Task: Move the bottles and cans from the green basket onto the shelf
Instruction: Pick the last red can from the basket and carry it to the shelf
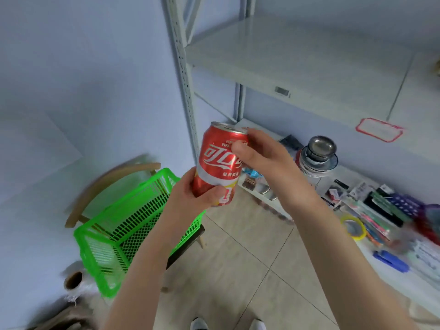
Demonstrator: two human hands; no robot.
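A red cola can (217,160) is held upright in the air between both hands, in front of the shelf unit. My left hand (192,196) grips its lower part from below. My right hand (259,153) grips its upper part, thumb across the label. The green basket (133,225) stands on a wooden chair at lower left; the part of its inside that shows holds nothing. The grey metal shelf (297,55) above and to the right of the can has a bare top board.
The lower shelf board on the right carries stacked bowls and plates (319,153), a yellow tape roll (353,228), pens and small packets. A white perforated upright (184,75) runs just behind the can. A roll of film (73,281) lies on the floor at lower left.
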